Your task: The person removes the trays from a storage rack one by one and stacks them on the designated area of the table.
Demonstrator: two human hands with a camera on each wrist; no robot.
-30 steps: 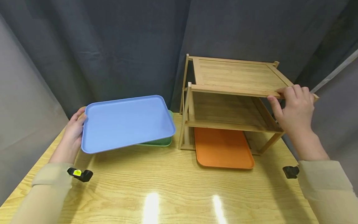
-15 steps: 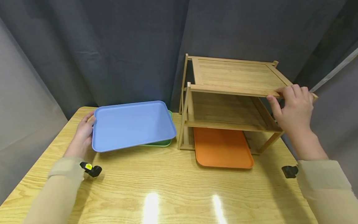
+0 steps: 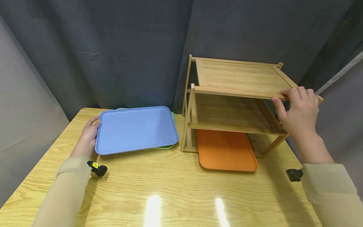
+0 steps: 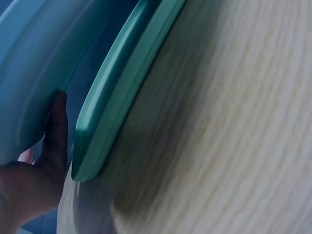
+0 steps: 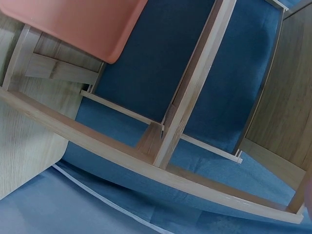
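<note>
Since the blue tray is thin, stiff plastic, I think it is light and a bit slippery, so its raised rim is the best place to hold it. It sits on top of the green tray near the back left corner of the table. My left hand holds the blue tray's left rim, fingers curled under. My right hand pinches the front right corner of the wooden rack.

Blue tray, green tray, orange tray, pale wood-grain rack.
</note>
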